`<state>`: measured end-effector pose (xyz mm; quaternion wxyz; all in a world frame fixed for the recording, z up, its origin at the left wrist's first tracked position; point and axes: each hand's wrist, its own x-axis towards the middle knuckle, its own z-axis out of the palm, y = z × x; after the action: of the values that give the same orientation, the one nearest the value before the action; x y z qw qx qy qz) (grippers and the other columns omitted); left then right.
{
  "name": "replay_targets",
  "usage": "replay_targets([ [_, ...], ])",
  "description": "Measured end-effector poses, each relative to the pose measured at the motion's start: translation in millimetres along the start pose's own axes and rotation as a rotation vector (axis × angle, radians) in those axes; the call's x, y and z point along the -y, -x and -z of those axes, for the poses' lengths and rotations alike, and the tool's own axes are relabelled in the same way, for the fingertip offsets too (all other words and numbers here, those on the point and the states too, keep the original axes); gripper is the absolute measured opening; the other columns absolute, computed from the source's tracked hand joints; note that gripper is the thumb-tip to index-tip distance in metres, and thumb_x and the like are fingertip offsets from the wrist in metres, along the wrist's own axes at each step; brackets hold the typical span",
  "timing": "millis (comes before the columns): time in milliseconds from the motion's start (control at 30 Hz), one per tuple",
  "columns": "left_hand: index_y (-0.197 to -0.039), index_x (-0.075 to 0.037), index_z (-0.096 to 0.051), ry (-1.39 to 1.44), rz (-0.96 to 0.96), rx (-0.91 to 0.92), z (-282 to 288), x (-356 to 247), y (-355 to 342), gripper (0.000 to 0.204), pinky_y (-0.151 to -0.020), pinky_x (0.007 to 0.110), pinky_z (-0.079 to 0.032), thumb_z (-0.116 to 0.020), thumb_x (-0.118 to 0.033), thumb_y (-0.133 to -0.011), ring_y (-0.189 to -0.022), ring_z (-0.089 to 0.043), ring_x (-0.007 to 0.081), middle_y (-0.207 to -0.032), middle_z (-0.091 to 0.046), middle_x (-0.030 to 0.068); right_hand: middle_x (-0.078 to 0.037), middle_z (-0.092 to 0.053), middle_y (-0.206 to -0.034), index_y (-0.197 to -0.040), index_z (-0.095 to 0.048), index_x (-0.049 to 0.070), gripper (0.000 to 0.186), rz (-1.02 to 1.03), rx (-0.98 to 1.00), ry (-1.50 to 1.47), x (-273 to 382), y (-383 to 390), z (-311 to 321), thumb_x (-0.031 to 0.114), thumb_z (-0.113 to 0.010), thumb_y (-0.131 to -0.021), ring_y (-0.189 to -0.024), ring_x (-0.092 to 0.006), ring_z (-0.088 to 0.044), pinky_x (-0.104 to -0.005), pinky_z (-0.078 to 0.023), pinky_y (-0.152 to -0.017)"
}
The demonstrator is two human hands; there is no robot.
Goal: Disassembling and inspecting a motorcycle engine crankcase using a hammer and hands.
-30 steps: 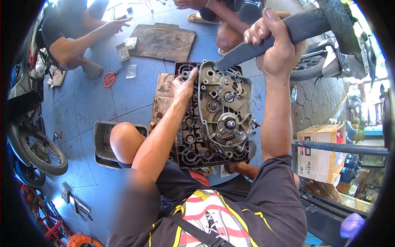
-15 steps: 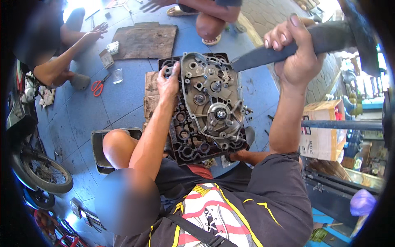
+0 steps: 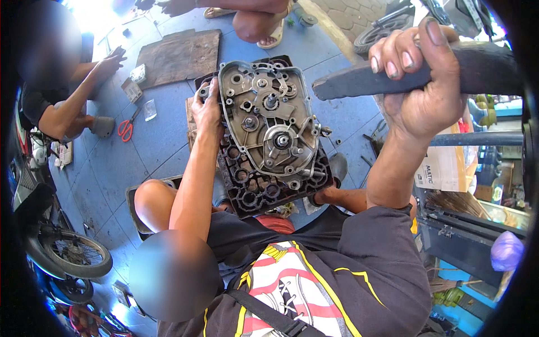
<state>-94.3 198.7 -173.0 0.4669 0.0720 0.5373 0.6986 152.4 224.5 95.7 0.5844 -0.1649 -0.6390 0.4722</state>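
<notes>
A grey metal engine case, with shafts and gears showing on its face, lies on a greasy black crate-like tray between my knees. My left hand is closed on the case's left edge; its fingertips are partly hidden. Raised at the upper right, my right hand wraps round a thick dark tool handle. The handle's tapered end points left over the floor, apart from the case. Its other end runs to the dark rim of the picture, so any tool head there cannot be made out.
Brown cardboard lies on the blue tiles, with red-handled scissors nearer me. A person crouches at left; another person's knee shows at the top. A motorcycle wheel stands left, a cardboard box right.
The engine case and my left hand have shifted left in view. The tool handle in my right hand is now more level. The person at left has drawn their hands together.
</notes>
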Motion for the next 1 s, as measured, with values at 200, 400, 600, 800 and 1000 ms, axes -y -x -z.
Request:
replay_targets([
  [200, -0.125, -0.003, -0.056, -0.021, 0.006, 0.015, -9.8, -3.2, 4.1, 0.052, -0.067, 0.032, -0.056, -0.077, -0.030, -0.085, -0.081, -0.067, 0.0183, -0.102, -0.068, 0.0119, 0.001, -0.044, -0.061, -0.077, -0.046, 0.011, 0.024, -0.067, 0.016, -0.085, 8.4, 18.1, 2.1, 0.025, -0.046, -0.096, -0.054, -0.0137, -0.046, -0.0339, -0.042, -0.060],
  [400, -0.129, -0.002, -0.057, -0.309, -0.097, -0.043, 27.2, 23.0, -37.4, 0.063, -0.078, 0.032, -0.054, -0.080, -0.036, -0.081, -0.091, -0.065, 0.0181, -0.109, -0.067, 0.0098, -0.005, -0.051, -0.061, -0.088, -0.052, 0.002, 0.009, -0.101, -0.147, -0.138, -43.6, 66.8, -5.6, 0.003, -0.061, -0.089, -0.051, -0.0140, -0.051, -0.0318, -0.046, -0.051],
  [600, -0.127, -0.002, -0.059, -0.217, -0.067, -0.077, 7.4, 9.0, -13.8, 0.065, -0.080, 0.029, -0.052, -0.081, -0.040, -0.079, -0.092, -0.064, 0.0151, -0.108, -0.067, 0.0073, -0.006, -0.050, -0.061, -0.088, -0.050, 0.002, 0.010, 0.062, -0.038, -0.186, -4.5, 35.6, 2.4, 0.009, -0.056, -0.090, -0.050, -0.0155, -0.049, -0.0341, -0.046, -0.052],
  [800, -0.117, -0.001, -0.060, -0.235, -0.106, -0.056, 6.4, 6.9, -10.3, 0.045, -0.064, 0.035, -0.059, -0.076, -0.029, -0.086, -0.078, -0.066, 0.0198, -0.099, -0.067, 0.0111, -0.007, -0.052, -0.060, -0.082, -0.053, 0.001, 0.011, -0.148, -0.210, -0.072, -36.8, 64.6, -2.5, 0.002, -0.062, -0.087, -0.048, -0.0157, -0.050, -0.0332, -0.046, -0.051],
  [1000, -0.115, -0.002, -0.060, -0.317, -0.051, -0.079, -1.2, -1.6, -3.3, 0.049, -0.063, 0.035, -0.059, -0.079, -0.032, -0.082, -0.080, -0.066, 0.0183, -0.096, -0.066, 0.0092, -0.004, -0.045, -0.060, -0.072, -0.048, 0.005, 0.024, -0.057, -0.196, -0.084, -46.7, -29.3, -20.7, 0.014, -0.063, -0.090, -0.051, -0.0158, -0.046, -0.0348, -0.042, -0.053],
])
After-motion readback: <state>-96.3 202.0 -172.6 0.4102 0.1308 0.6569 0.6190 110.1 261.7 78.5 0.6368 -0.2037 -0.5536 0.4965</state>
